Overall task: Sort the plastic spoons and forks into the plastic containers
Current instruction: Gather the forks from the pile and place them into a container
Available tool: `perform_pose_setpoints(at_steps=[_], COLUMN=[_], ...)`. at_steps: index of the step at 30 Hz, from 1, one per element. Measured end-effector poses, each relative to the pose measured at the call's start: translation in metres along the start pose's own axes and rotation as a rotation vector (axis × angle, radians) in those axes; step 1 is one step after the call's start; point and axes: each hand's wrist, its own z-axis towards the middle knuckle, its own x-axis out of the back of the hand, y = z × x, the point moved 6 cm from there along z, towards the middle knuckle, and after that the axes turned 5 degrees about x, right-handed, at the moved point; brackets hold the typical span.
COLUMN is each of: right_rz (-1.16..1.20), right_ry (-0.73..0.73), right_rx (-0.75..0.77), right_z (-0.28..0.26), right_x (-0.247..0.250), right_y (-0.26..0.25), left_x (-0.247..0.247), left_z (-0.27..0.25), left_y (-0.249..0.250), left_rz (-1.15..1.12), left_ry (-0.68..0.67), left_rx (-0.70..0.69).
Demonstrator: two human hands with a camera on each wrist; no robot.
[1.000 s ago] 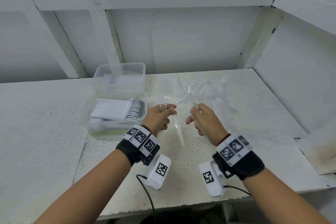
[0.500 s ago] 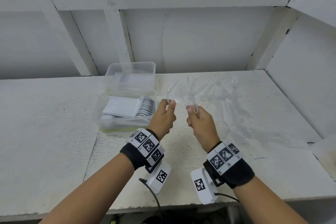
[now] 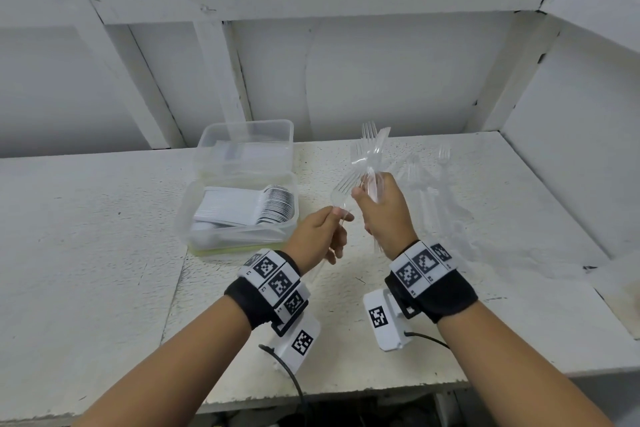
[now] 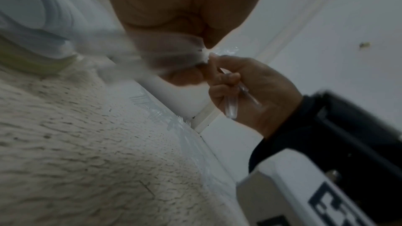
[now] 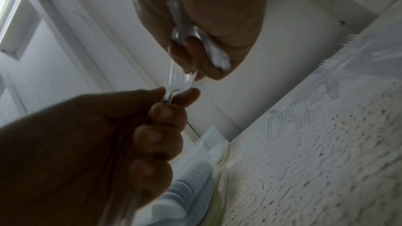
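Observation:
My right hand (image 3: 367, 191) grips a bundle of clear plastic forks (image 3: 370, 149), tines up, above the white table (image 3: 104, 253). Just left of it, my left hand (image 3: 341, 215) pinches a single clear fork (image 3: 341, 187) whose tines touch the bundle. In the right wrist view the left hand (image 5: 174, 95) holds that fork (image 5: 177, 82) just below the right hand's fingers (image 5: 195, 52). A clear container (image 3: 239, 232) holding stacked white spoons (image 3: 273, 205) stands to the left, with a second clear container (image 3: 246, 142) behind it. More clear forks (image 3: 426, 191) lie loose on the table at right.
White walls and beams close the back and the right side. The table's front edge (image 3: 346, 392) runs below my wrists. A black cable (image 3: 294, 381) hangs from the left wrist camera.
Both hands have risen off the table. The right hand has gathered several forks into an upright bundle, and the left hand now pinches one fork beside it.

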Motion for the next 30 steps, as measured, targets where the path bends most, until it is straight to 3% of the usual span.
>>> perform_pose_setpoints(at_steps=[3, 6, 15, 20, 26, 30], right_rz=[0.015, 0.03, 0.025, -0.186, 0.188, 0.079], right_ry=[-0.011, -0.021, -0.082, -0.061, -0.088, -0.104], right_rx=[0.051, 0.056, 0.133, 0.169, 0.037, 0.074], right_z=[0.001, 0.001, 0.004, 0.005, -0.003, -0.012], right_x=[0.003, 0.006, -0.005, -0.002, -0.001, -0.013], right_y=[-0.006, -0.009, -0.015, -0.006, 0.004, 0.01], left_x=[-0.001, 0.005, -0.012, -0.01, 0.013, 0.007], left_z=[-0.002, -0.002, -0.003, 0.002, 0.008, 0.008], left_y=[-0.002, -0.001, -0.002, -0.009, 0.001, 0.004], left_rz=[-0.232, -0.403, -0.421, -0.365, -0.389, -0.359], left_ry=[-0.12, -0.125, -0.203, -0.145, 0.105, 0.158], left_rx=[0.102, 0.155, 0.237, 0.254, 0.123, 0.033])
